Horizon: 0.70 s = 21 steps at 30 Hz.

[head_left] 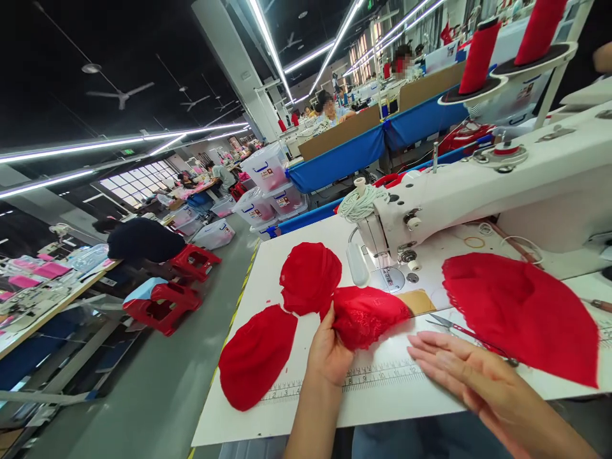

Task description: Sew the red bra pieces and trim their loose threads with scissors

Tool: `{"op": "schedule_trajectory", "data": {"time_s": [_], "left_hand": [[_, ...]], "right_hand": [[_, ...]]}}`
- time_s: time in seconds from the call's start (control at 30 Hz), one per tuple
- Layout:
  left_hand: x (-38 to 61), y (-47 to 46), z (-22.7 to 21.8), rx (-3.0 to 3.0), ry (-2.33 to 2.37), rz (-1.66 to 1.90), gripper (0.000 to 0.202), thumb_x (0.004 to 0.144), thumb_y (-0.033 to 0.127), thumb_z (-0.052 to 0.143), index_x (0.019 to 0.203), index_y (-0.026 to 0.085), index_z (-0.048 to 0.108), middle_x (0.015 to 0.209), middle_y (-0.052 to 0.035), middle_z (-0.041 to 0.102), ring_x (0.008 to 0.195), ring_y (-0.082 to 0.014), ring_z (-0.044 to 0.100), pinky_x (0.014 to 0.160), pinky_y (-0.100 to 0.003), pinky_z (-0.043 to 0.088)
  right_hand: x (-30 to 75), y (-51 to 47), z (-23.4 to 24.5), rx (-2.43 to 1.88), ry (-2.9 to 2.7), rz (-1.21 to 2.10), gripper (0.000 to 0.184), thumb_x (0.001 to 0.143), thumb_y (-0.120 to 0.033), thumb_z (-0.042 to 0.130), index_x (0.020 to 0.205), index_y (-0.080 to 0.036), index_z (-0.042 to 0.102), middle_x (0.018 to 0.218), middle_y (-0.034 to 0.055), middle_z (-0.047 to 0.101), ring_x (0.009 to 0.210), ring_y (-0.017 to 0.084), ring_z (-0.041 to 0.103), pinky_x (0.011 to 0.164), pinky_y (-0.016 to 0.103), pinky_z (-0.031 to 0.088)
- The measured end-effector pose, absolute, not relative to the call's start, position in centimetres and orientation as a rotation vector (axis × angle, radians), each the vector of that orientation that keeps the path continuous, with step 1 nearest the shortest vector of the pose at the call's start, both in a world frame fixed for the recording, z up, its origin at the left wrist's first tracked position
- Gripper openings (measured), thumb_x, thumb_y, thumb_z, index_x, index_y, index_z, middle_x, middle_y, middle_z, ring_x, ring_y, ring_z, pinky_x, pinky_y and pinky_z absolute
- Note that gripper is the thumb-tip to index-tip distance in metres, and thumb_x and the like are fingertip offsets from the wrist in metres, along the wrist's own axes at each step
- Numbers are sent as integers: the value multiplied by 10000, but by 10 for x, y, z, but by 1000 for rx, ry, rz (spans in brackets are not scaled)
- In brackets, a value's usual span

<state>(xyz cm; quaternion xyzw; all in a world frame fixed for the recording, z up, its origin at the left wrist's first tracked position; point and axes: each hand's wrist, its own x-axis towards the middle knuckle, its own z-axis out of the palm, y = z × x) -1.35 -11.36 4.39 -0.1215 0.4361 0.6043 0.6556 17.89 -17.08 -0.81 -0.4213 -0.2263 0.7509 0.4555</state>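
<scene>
My left hand [331, 350] pinches the near left edge of a red lace fabric piece [368, 315], thumb on top. My right hand [471, 368] is flat and open, fingers stretched toward that piece but apart from it. Two more red fabric pieces lie at the left, a round one [310, 277] and an oval one [258, 357]. A larger red fabric piece [526, 312] rests at the right. Scissors [459, 328] lie partly under it, beside my right fingertips. Beyond the lace piece is the sewing machine's needle plate [393, 278].
The white sewing machine [502, 178] spans the right side, with a cord bundle [361, 203] on its head. Red thread cones [479, 57] stand above. A printed ruler [373, 377] runs along the table [248, 428]. Plastic boxes [262, 167] and red stools [162, 306] stand beyond; other people sit farther off.
</scene>
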Motion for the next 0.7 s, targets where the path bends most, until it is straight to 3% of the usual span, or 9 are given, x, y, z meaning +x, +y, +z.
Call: {"op": "schedule_trajectory", "data": {"time_s": [0.1, 0.17, 0.3, 0.4, 0.5, 0.7], "left_hand": [[-10, -116, 50, -281, 1001, 1308, 242, 993, 200, 475, 1115, 67, 636, 787, -77, 746, 700, -162, 724, 810, -291, 602], [-7, -118, 53, -273, 1013, 1291, 243, 997, 198, 464, 1096, 62, 639, 753, -69, 738, 678, -159, 721, 799, -285, 605], [-3, -120, 57, -274, 1019, 1301, 230, 999, 199, 464, 1025, 62, 646, 691, -53, 724, 604, -141, 700, 784, -289, 614], [-4, -120, 55, -286, 1037, 1325, 229, 1003, 200, 457, 1012, 72, 646, 697, -49, 726, 594, -133, 700, 755, -267, 613], [-4, -119, 50, -286, 1052, 1342, 223, 1001, 193, 461, 1022, 65, 643, 688, -55, 728, 568, -132, 694, 685, -243, 608], [-1, -121, 46, -245, 1046, 1364, 226, 986, 185, 488, 1007, 45, 665, 697, -86, 739, 565, -153, 701, 608, -239, 594]], "right_hand": [[155, -178, 0, -825, -306, 2103, 458, 666, -391, 868, 1053, -179, 743, 1188, 139, 718, 1222, 319, 598, 1021, 430, 497], [141, -176, 2, -733, -169, 2099, 453, 642, -353, 889, 1029, -175, 734, 1207, 134, 710, 1262, 325, 563, 1016, 462, 501], [128, -165, 2, -741, 27, 1921, 387, 484, -266, 963, 757, -189, 700, 922, 81, 777, 1081, 299, 684, 976, 443, 535], [128, -162, 0, -743, -40, 1865, 377, 533, -313, 947, 810, -199, 718, 879, 59, 778, 969, 259, 720, 950, 417, 552], [131, -164, -2, -728, -135, 1840, 367, 609, -374, 905, 890, -205, 739, 932, 58, 778, 1003, 253, 701, 955, 400, 541], [133, -164, 2, -829, -252, 1721, 395, 577, -427, 902, 886, -232, 754, 982, 52, 778, 1075, 288, 660, 1012, 438, 479]]}}
